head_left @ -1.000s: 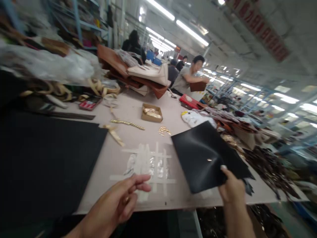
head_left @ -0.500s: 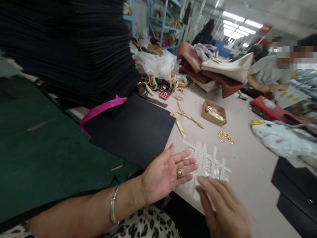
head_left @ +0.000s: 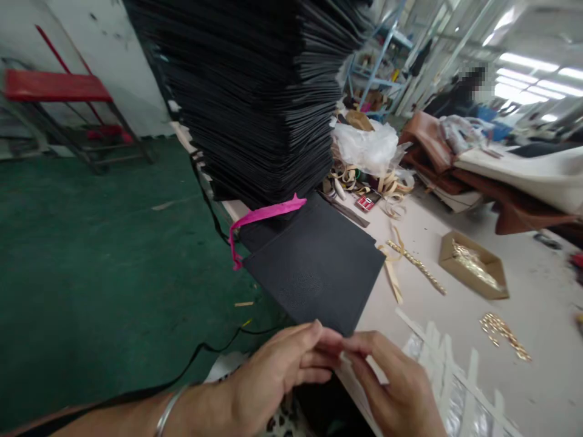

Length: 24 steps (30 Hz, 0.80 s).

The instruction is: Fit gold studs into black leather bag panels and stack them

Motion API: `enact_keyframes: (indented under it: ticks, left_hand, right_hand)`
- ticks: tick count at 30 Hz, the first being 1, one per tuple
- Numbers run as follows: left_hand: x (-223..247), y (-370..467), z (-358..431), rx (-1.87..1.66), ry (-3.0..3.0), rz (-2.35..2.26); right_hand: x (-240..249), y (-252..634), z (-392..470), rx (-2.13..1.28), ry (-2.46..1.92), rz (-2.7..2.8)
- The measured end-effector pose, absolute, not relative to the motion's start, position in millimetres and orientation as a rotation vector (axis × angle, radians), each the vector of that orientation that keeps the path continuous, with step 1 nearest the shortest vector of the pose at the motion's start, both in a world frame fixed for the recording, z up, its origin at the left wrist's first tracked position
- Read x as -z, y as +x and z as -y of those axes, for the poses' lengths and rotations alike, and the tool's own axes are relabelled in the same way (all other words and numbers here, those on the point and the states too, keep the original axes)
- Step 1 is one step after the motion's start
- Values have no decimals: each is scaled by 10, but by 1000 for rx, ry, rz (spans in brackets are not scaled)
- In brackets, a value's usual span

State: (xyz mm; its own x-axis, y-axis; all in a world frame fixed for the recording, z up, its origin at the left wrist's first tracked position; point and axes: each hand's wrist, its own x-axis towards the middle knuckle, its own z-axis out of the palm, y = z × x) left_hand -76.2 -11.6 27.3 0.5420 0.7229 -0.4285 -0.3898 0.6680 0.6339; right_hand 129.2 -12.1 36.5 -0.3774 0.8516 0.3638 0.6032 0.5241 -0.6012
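My left hand [head_left: 286,367] is at the table's front edge, palm turned up and partly cupped, with its fingers stretched toward the right. Meeting its fingertips is my right hand [head_left: 394,379], thumb and forefinger pinched together. Whatever the pinch holds, if anything, is hidden or too small to name. Both sets of fingertips are at the near corner of a flat black panel [head_left: 314,267]; I cannot tell if they touch it. Right of my right hand lie white strips [head_left: 446,364] stuck across clear plastic. A small pile of gold metal pieces [head_left: 503,334] lies farther right.
Behind the panel rises a tall stack of black sheets [head_left: 255,109], with a pink strip [head_left: 268,212] at its base. A cardboard box [head_left: 473,265] holds gold pieces near a gold chain-like strip [head_left: 419,267]. Brown and white leather pieces [head_left: 514,170] are heaped at the back right.
The view has swung left. My left hand was open flat with the right hand apart from it; now their fingertips meet by the black panel's near corner, and the left fingers are more cupped.
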Motion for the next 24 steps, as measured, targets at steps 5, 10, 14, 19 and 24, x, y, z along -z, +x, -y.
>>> enact_keyframes:
  ticks: [5, 10, 14, 19, 24]
  left_hand:
    - [-81, -1094, 70, -781, 413, -1065]
    - [-73, -1163, -47, -976, 572, -1061]
    - [-135, -1135, -118, -1047, 583, -852]
    - [-160, -1030, -166, -1025, 333, -801]
    - [-168, -991, -197, -933, 148, -737]
  right_hand:
    - [-285, 1111, -580, -407, -1438, 1932]
    - [-140, 938, -942, -431, -1464, 1989]
    - [-123, 956, -776, -698, -1508, 1925]
    - [-162, 984, -624, -1120, -1588, 1647]
    - [-185, 913, -610, -1352, -1529, 1433]
